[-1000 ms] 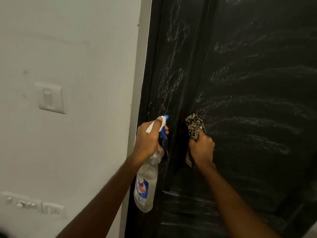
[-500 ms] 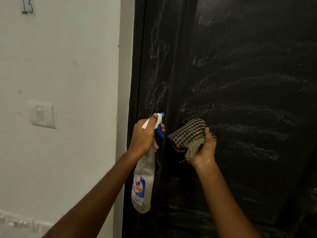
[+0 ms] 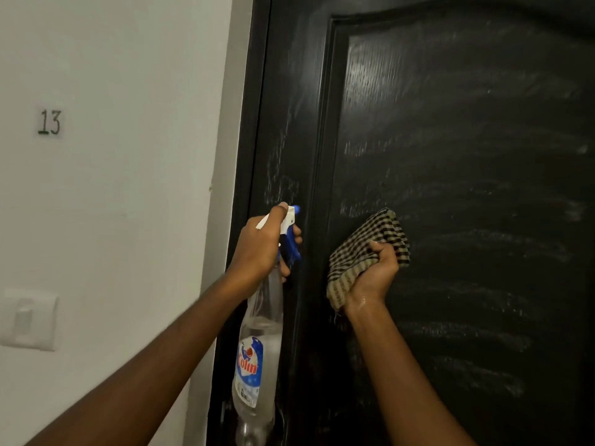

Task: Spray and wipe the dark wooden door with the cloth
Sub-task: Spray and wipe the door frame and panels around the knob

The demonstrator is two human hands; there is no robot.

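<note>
From the head camera, the dark wooden door point(image 3: 467, 140) fills the right half of the view. Its raised stile runs down beside a recessed panel, and pale, streaky smears cross both. The left hand point(image 3: 259, 247) grips the neck of a clear spray bottle point(image 3: 257, 349), fingers curled round it and the forefinger lying along the white top of the blue trigger head. The nozzle points at the door's left stile, close to it. The bottle hangs below the hand, a blue and red "Colin" label on its lower body, and looks mostly empty.

The right hand point(image 3: 375, 275) clutches a bunched checked cloth point(image 3: 370, 239) – dark and pale squares – with the thumb pinching the fabric against the curled fingers. The cloth lies up against the recessed panel near its left edge; whether it presses on the wood cannot be told. A loose end hangs below the wrist, which glistens wet.

Left of the black door frame point(image 3: 254, 123) stands a pale wall point(image 3: 135, 204) bearing the number 13 point(image 3: 49, 122) – and, lower down at the left edge, a white light switch point(image 3: 29, 318).
</note>
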